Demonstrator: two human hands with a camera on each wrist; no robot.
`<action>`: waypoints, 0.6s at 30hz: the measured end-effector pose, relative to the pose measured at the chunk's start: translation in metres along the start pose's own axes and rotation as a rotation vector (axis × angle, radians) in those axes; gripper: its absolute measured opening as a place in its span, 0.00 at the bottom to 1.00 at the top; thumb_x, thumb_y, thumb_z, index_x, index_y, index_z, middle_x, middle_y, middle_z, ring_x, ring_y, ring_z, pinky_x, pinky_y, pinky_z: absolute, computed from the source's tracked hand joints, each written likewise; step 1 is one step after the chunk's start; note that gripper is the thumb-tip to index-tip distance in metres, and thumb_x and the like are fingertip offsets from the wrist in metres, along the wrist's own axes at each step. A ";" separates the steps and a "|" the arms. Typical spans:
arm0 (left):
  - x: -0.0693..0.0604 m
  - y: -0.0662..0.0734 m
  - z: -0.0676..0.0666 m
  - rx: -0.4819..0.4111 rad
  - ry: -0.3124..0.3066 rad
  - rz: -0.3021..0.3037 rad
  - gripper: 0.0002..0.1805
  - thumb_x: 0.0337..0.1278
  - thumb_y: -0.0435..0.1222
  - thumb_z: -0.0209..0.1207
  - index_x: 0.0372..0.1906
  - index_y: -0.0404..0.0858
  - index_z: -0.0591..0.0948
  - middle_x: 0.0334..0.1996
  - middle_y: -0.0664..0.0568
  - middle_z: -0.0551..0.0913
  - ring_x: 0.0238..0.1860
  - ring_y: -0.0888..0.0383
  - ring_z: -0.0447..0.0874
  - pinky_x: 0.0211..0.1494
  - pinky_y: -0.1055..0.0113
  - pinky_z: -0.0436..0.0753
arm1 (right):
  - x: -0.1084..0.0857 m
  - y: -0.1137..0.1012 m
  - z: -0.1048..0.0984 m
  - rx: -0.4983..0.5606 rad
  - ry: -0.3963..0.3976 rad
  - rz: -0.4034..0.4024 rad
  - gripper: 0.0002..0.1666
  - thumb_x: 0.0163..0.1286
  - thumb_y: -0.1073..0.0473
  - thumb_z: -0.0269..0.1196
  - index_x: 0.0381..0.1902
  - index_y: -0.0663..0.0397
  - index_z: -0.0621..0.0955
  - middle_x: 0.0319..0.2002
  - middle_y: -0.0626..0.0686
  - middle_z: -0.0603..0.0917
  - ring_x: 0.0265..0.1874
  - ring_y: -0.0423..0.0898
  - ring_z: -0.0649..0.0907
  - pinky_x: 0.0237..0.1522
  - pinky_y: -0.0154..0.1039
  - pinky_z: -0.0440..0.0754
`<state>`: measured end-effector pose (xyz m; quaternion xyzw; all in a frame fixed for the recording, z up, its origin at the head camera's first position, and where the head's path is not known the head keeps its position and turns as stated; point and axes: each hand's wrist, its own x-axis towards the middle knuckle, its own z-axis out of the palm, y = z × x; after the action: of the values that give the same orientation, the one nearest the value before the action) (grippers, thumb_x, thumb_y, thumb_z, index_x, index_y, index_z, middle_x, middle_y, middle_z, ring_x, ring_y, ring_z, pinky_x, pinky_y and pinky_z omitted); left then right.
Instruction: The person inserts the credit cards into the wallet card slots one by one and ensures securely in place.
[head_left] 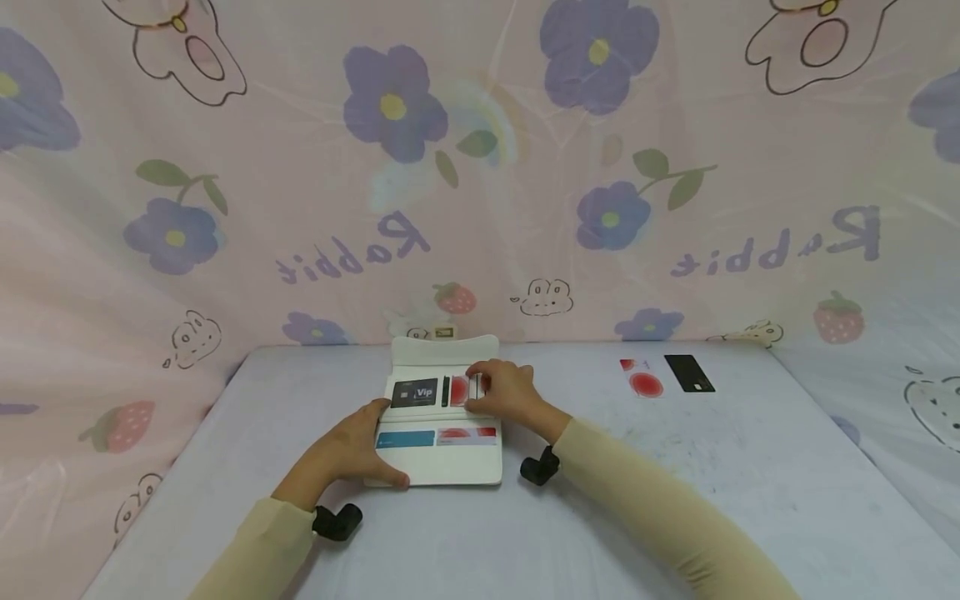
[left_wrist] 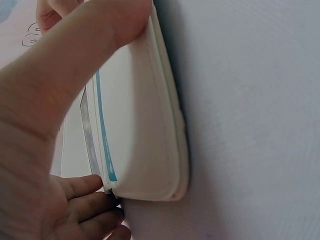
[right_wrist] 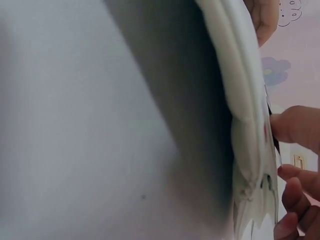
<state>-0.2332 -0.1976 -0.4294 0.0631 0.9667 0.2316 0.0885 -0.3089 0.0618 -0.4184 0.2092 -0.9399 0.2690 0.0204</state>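
Note:
An opened white wallet (head_left: 450,471) lies on the table with its flap spread toward the back. A black Vip card (head_left: 415,392) sits in its middle panel, beside a card with a red round print (head_left: 459,392). In the lower panel's slots are a blue card (head_left: 405,439) and a red-and-white card (head_left: 467,436). My left hand (head_left: 347,450) holds the wallet's left side, thumb at the near left corner. My right hand (head_left: 510,390) pinches a card at the middle panel's right side; the fingers partly hide it. In the right wrist view its fingertips (right_wrist: 295,122) touch the wallet's inner face.
To the right on the white table (head_left: 637,500) lie a white card with a red circle (head_left: 646,384) and a black card (head_left: 689,373). A patterned cloth (head_left: 510,200) hangs behind the table. Each wrist carries a small black camera (head_left: 337,522).

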 end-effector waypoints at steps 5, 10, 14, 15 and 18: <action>-0.001 0.001 0.000 0.007 0.006 0.005 0.74 0.09 0.65 0.77 0.71 0.35 0.59 0.65 0.42 0.71 0.61 0.48 0.73 0.64 0.43 0.73 | 0.002 -0.001 0.003 -0.039 0.024 0.008 0.27 0.48 0.47 0.74 0.48 0.43 0.84 0.23 0.45 0.74 0.25 0.41 0.73 0.35 0.44 0.56; -0.002 0.002 -0.001 0.016 -0.001 -0.003 0.74 0.10 0.65 0.77 0.71 0.34 0.58 0.66 0.41 0.70 0.62 0.46 0.72 0.65 0.42 0.72 | 0.005 -0.003 0.003 -0.064 0.016 0.028 0.26 0.47 0.46 0.75 0.47 0.40 0.84 0.23 0.45 0.73 0.26 0.42 0.72 0.35 0.44 0.57; -0.002 0.002 -0.001 0.004 -0.006 -0.003 0.74 0.10 0.65 0.77 0.71 0.34 0.58 0.67 0.40 0.69 0.64 0.44 0.70 0.65 0.42 0.70 | 0.005 -0.005 0.004 -0.070 0.014 0.040 0.26 0.47 0.46 0.75 0.47 0.40 0.84 0.24 0.46 0.74 0.27 0.44 0.73 0.36 0.46 0.57; -0.002 0.002 -0.001 0.000 -0.006 -0.001 0.74 0.10 0.65 0.78 0.71 0.34 0.58 0.67 0.40 0.69 0.64 0.44 0.70 0.66 0.42 0.70 | 0.005 -0.006 0.004 -0.069 0.015 0.042 0.26 0.47 0.46 0.75 0.46 0.40 0.85 0.25 0.47 0.74 0.28 0.44 0.73 0.37 0.46 0.57; -0.001 0.002 0.000 -0.004 -0.004 0.001 0.74 0.10 0.64 0.78 0.71 0.34 0.59 0.67 0.40 0.69 0.64 0.44 0.71 0.65 0.42 0.70 | 0.006 -0.007 0.005 -0.076 0.015 0.043 0.26 0.47 0.46 0.75 0.47 0.40 0.85 0.27 0.46 0.75 0.30 0.45 0.73 0.38 0.47 0.58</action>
<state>-0.2319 -0.1962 -0.4281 0.0640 0.9661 0.2332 0.0903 -0.3109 0.0512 -0.4185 0.1861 -0.9536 0.2350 0.0295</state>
